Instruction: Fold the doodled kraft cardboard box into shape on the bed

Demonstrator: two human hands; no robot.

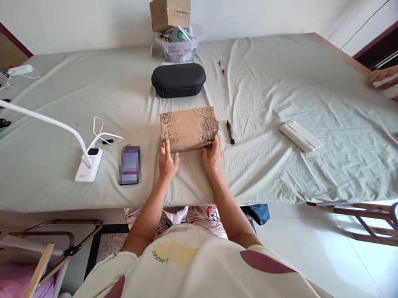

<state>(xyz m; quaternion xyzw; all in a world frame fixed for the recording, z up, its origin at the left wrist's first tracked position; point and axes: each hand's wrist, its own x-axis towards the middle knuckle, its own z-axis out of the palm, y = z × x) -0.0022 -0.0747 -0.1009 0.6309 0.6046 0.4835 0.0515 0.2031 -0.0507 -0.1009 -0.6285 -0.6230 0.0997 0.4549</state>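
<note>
A small cardboard box (188,125) with black scribbled loops at its corners lies on the cloth-covered table in front of me. My left hand (168,164) grips its near left corner, fingers along the side. At the near right corner, my right hand (213,160) grips the box the same way. Just right of the box lies a black marker (230,132). A black zip case (179,80) sits behind the box, and a phone (130,166) with a blurred screen rests to the left of my left hand.
At left stands a white power bank (89,166) with a lamp neck and cable. A white object (300,136) lies at right, and a pen (222,67) farther back. Against the wall, a plastic basket (179,51) has another carton (170,12) on top. Another person's hand (390,81) shows at far right.
</note>
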